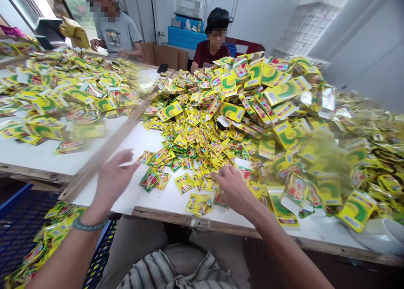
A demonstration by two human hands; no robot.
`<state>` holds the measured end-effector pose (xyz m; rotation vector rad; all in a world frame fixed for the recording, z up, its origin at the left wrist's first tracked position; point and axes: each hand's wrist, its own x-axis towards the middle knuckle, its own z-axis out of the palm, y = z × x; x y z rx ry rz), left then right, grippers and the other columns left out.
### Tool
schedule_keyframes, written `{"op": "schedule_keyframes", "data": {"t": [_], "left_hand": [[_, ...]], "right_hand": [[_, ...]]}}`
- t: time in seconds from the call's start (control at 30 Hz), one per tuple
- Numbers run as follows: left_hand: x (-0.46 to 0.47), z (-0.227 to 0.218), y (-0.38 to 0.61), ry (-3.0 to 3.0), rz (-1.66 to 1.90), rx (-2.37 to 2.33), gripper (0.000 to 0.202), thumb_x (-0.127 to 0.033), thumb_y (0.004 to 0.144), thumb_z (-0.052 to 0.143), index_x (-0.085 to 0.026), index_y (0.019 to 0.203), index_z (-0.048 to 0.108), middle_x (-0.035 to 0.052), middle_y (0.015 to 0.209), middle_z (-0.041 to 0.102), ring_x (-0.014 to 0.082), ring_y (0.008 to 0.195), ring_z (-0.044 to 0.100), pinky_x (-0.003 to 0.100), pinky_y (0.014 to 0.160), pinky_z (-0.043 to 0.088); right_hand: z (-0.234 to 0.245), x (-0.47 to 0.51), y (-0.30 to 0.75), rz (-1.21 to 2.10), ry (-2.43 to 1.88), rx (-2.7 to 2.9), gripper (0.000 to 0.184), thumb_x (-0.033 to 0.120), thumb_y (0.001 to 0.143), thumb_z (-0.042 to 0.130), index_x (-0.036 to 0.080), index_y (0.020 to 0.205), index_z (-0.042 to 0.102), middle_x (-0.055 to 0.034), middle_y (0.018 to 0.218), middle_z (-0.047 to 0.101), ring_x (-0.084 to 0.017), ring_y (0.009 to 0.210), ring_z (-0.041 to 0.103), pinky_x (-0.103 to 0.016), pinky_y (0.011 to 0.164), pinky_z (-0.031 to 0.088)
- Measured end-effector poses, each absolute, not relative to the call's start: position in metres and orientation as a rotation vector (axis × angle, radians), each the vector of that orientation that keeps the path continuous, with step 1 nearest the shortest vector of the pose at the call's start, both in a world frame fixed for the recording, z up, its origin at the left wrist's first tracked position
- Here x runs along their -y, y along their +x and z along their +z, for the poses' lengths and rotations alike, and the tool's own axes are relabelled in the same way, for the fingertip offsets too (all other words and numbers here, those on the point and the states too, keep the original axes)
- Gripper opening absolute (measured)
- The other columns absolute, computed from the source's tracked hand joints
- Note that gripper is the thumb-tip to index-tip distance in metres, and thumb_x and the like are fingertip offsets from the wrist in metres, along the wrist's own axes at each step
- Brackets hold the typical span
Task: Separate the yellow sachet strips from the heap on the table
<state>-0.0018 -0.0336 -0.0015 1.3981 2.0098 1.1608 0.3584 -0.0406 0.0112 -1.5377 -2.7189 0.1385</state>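
My left hand (115,177) hovers over the white table (126,200), slightly blurred, with thumb and fingers apart and nothing visible in it. Just right of it lie small green and yellow sachets (150,179) with fruit pictures. My right hand (232,186) is low at the front edge of the sachet heap (202,141), its fingers curled down among the sachets; what they hold, if anything, is hidden. A white-flapped yellow carton (243,167) touches or lies just behind that hand. Between my hands a loose yellow sachet (184,183) and a clear-looking yellow packet (199,203) lie flat.
Flat yellow cartons (252,87) pile high at the back right. A wooden strip (110,146) divides the table; more cartons (75,95) lie left of it. A blue crate (19,221) with packets stands below left, a white bowl (381,234) at right. Two people sit opposite.
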Motion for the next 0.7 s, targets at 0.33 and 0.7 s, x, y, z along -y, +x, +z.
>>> {"op": "schedule_keyframes", "data": {"t": [0.33,0.7], "left_hand": [[0.078,-0.008,0.07,1.06,1.022,-1.376,0.052,-0.054,0.068,0.076,-0.018,0.106,0.068,0.0085,0.105,0.076,0.0278,0.102,0.068,0.036,0.09,0.052],[0.067,0.006,-0.014,0.565,1.811,-1.418,0.034,-0.025,0.053,0.085,-0.019,0.079,0.063,-0.0048,0.072,0.069,0.0117,0.067,0.064,0.021,0.066,0.052]], "right_hand": [[0.048,0.037,0.287,0.651,-1.264,1.599,0.015,0.034,0.088,0.059,0.02,0.092,0.057,-0.0027,0.088,0.063,-0.017,0.077,0.058,-0.029,0.071,0.047],[-0.001,0.012,0.201,0.802,-1.236,2.056,0.018,0.032,0.092,0.056,0.02,0.08,0.06,-0.0032,0.082,0.067,-0.016,0.078,0.062,-0.028,0.072,0.045]]}}
